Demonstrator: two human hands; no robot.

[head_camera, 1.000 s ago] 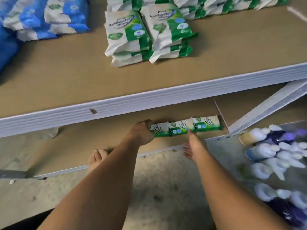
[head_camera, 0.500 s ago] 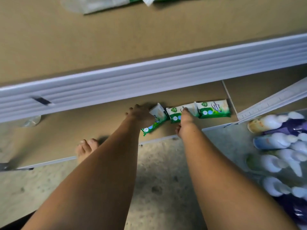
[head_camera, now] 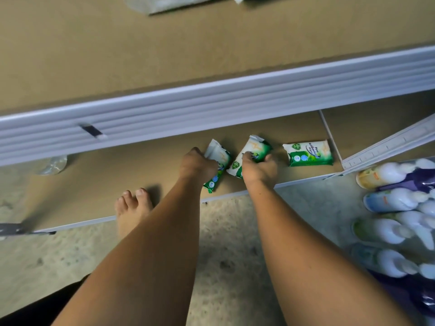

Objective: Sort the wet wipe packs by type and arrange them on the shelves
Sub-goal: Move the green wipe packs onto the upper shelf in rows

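1. Three green-and-white wet wipe packs sit in the middle of the frame on the brown board of the bottom shelf (head_camera: 113,177): a left pack (head_camera: 219,153), a middle pack (head_camera: 257,145) and a right pack (head_camera: 308,154).
2. The left hand (head_camera: 196,164) has its fingers curled round the left pack and grips it. That pack is tilted, with its green end pointing toward the lower edge of the frame.
3. The right hand (head_camera: 259,170) is just to the right of it. Its fingers and thumb are curled round the lower part of the middle pack, which slants with its crimped white end toward the white rail (head_camera: 211,103) above.
4. The left and middle packs are very close together; from here I cannot tell whether they touch.
5. The right pack lies flat, label up, clear of both hands. It is just beside a thin white line on the board.
6. Above the rail, the upper shelf (head_camera: 164,55) fills the top of the frame. A blurred pack (head_camera: 169,4) lies at its top edge.
7. A bare foot (head_camera: 133,207) stands left of the left forearm, toes on the front edge of the bottom shelf.
8. At the lower right, wrapped bottles (head_camera: 390,200) with white tops lie on the concrete floor (head_camera: 235,234).
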